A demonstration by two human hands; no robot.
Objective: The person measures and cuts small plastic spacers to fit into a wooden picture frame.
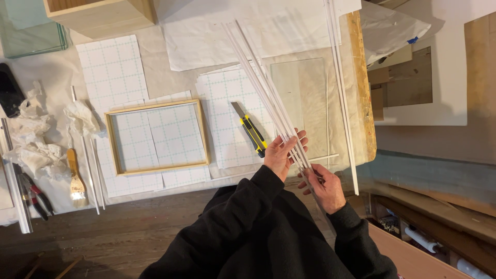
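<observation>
While both grip thin white strips (268,98), left hand (281,155) sits above right hand (324,188)

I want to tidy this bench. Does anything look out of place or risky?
The utility knife lies with its blade out on the gridded paper, close to the left hand. Crumpled tissues litter the left side. The glass pane looks whole.

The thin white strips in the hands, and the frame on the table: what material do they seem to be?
White strips: probably plastic or painted wood; smooth, uniform white, long and slender. Frame: pale unfinished-looking wood, matte, light tan.
</observation>
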